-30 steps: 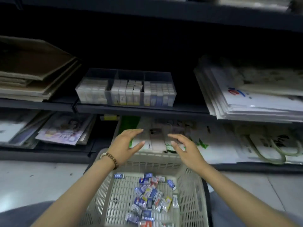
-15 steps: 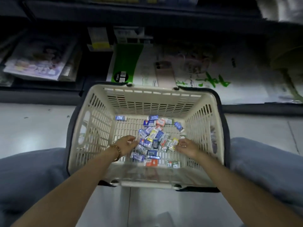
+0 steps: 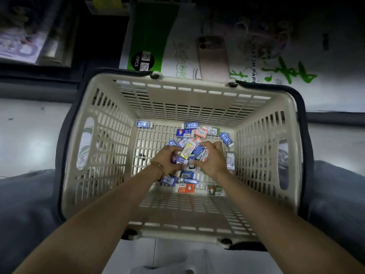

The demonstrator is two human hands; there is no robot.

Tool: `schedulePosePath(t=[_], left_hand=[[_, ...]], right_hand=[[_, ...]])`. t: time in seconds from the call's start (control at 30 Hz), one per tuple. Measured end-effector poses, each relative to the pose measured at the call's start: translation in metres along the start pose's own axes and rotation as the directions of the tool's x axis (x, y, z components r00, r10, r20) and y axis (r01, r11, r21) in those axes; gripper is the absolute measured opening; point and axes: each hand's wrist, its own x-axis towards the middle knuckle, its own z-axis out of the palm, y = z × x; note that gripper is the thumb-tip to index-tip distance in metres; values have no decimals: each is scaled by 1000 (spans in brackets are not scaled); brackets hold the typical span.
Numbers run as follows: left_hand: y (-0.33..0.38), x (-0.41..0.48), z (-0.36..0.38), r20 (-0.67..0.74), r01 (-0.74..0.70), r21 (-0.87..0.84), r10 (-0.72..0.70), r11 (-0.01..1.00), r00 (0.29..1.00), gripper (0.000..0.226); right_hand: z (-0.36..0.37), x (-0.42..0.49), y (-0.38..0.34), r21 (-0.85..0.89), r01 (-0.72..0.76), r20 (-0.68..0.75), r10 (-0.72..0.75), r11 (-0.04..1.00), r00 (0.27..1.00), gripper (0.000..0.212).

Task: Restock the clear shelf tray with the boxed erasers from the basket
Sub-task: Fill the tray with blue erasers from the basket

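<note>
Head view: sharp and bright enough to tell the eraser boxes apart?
Head view: dim, shelves at top nearly black. Blur smears the left hand, right hand and the eraser boxes they grip; loose boxes show colours, not small print. Wide lens bows the basket rim.

The basket (image 3: 197, 107) stood on the floor (image 3: 29, 125) between the knees, at nine and three o'clock. The boxed erasers (image 3: 189, 133) lay heaped in its middle, with one stray box (image 3: 144, 124) toward ten o'clock. The left hand (image 3: 167, 159) and right hand (image 3: 213, 157) were in the heap, each curled round some boxes. At twelve o'clock, behind the basket, a paper pack (image 3: 177, 46) lay with a phone (image 3: 212, 56) on it.
</note>
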Motion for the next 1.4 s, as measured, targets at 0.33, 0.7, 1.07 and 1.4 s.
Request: schedulePosePath(t=[0.33,0.7,1.07,1.4], left_hand=[[-4,5,-4,-102,-42,-26,39,999,994,48],[9,10,6,-102,122,-370,-171,921,980,42],[16,2,-10,172,141,-271,-97,952,980,51],[12,-9,-18,143,101,-244,-67,965,987,32]], right_hand=[[0,1,-8,301,39,-77,-17,953,997,15],[1,1,3,402,-284,233,203,870,951,55],[-14,-2,1,683,-432,476,89,589,875,43],[-19,-8,-10,588,-232,311,49,775,949,17]])
